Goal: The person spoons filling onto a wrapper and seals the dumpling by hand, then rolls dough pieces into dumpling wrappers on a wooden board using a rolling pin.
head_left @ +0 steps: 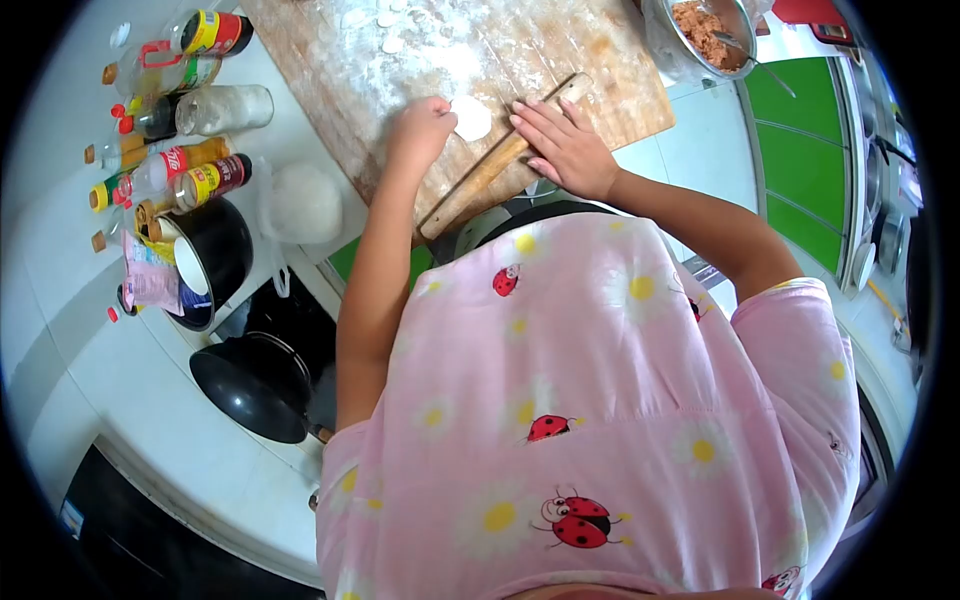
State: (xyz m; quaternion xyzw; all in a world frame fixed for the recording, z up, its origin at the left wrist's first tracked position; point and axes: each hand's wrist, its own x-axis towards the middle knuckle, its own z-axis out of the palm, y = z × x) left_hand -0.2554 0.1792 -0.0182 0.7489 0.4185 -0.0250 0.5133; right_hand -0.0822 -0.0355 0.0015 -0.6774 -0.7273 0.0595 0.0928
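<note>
A floury wooden board [625,85] lies before me. On it is a small, round, flat dough wrapper [472,118]. My left hand [424,128] is closed, thumb and fingers pinching the wrapper's left edge. A wooden rolling pin [480,180] slants across the board's near edge, just right of the wrapper. My right hand [562,145] lies flat over the pin's upper part, fingers stretched out and not wrapped round it. Small dough pieces [391,44] sit farther back in the flour.
A metal bowl of minced filling [700,32] with a spoon stands at the back right. Several bottles, a glass jar [225,109] and a black pot [228,250] line the left side. A white bag [300,203] sits beside the board; a black wok [255,385] is nearer me.
</note>
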